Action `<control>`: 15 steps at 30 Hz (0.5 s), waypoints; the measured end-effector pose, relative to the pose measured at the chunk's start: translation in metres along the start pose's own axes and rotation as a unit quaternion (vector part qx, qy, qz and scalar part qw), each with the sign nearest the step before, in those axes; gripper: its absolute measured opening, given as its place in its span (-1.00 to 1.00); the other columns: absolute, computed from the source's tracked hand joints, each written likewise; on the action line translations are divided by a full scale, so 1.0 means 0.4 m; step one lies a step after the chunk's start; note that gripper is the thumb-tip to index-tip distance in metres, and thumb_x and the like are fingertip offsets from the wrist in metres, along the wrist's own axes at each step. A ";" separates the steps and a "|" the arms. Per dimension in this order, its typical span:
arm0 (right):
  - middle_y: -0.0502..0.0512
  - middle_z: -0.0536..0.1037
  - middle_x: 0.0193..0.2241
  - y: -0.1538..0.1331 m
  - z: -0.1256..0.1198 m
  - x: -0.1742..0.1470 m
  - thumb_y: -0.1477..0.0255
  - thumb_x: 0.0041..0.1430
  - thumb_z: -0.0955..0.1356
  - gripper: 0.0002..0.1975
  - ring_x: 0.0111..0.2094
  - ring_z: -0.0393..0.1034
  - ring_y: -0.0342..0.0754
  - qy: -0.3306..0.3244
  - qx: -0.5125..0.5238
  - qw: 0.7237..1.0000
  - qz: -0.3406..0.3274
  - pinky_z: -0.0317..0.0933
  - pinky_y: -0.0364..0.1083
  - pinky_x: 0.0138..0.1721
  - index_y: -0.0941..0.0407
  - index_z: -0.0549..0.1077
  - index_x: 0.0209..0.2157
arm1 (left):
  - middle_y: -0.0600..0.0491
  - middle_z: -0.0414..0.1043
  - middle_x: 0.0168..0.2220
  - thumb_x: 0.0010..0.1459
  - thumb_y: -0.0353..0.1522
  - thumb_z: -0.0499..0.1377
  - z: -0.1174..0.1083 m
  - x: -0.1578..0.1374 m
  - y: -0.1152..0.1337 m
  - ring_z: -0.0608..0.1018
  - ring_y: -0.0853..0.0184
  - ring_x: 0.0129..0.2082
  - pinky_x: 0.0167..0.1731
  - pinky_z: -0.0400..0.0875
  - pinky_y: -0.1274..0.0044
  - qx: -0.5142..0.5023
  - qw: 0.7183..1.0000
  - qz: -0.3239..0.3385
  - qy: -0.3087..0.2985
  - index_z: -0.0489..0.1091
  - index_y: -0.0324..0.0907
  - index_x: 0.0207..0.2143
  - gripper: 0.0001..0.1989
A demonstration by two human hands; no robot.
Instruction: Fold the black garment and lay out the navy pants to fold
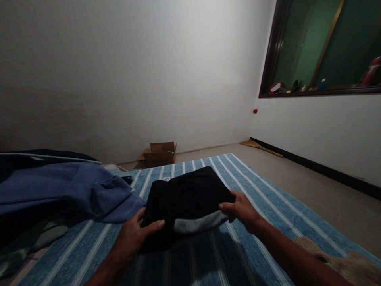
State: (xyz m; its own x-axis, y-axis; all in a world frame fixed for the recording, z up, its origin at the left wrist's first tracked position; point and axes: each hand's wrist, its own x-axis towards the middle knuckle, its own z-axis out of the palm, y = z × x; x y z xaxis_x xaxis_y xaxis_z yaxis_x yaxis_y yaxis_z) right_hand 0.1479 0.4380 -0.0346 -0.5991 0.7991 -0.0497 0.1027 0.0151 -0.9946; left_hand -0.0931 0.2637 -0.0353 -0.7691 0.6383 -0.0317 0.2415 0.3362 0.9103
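Black garment (pixel 196 192) folded into a compact bundle, grey strip (pixel 201 225) exposed along near edge; folding judged largely done. Blue cloth (pixel 74 186) left loose and rumpled at left. Bundle apparently raised over striped sheet (pixel 247 180), shadow cast below. Left end gripped by left hand (pixel 139 231), thumb on top; right corner pinched by right hand (pixel 241 208), thumb likewise on top. Fingers beneath partly hidden.
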 end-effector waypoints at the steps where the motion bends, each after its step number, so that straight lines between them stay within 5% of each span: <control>1: -0.06 0.40 -0.62 -0.001 -0.028 0.039 0.43 -0.16 0.37 -0.76 -0.63 0.29 -0.15 0.009 -0.011 1.000 0.002 0.12 -0.20 -0.69 0.19 0.36 -0.36 | 0.00 0.55 -0.29 -0.43 -0.09 0.32 0.037 0.034 0.022 0.58 0.11 -0.28 -0.34 0.52 0.41 -0.031 0.999 0.012 -0.036 0.36 -0.16 -0.18 -0.32; 6: -0.05 0.42 -0.57 -0.015 -0.160 0.221 0.53 -0.01 0.37 -0.84 -0.61 0.31 -0.19 0.068 -0.070 0.995 0.034 0.15 -0.23 -0.66 0.21 0.37 -0.31 | 0.04 0.53 -0.40 -0.39 -0.22 0.35 0.221 0.203 0.101 0.57 0.18 -0.36 -0.40 0.47 0.46 -0.073 0.991 0.097 -0.048 0.39 -0.20 -0.30 -0.49; 10: -0.02 0.43 -0.41 -0.025 -0.251 0.343 0.38 0.20 0.32 -0.83 -0.51 0.32 -0.22 0.111 -0.105 0.986 0.067 0.27 -0.19 -0.52 0.20 0.38 -0.23 | 0.04 0.50 -0.42 -0.36 -0.26 0.36 0.353 0.323 0.148 0.55 0.21 -0.38 -0.44 0.43 0.48 -0.077 0.988 0.131 -0.030 0.39 -0.23 -0.33 -0.54; 15: 0.08 0.43 -0.22 -0.017 -0.349 0.481 0.32 0.22 0.31 -0.74 -0.32 0.38 -0.12 0.161 -0.117 0.977 0.078 0.34 -0.07 -0.33 0.18 0.36 -0.11 | 0.03 0.49 -0.36 -0.34 -0.30 0.38 0.493 0.441 0.204 0.53 0.23 -0.32 -0.39 0.40 0.52 -0.059 0.988 0.144 -0.003 0.40 -0.23 -0.33 -0.56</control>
State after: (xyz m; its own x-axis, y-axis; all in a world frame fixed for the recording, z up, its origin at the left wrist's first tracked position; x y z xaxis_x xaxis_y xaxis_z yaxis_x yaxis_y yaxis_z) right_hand 0.1427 0.6754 -0.0246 -0.2849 0.9495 -0.1311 0.3748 -0.0155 -0.9270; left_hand -0.0923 0.5402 -0.0478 -0.6752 0.6997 0.2335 0.3793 0.0578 0.9235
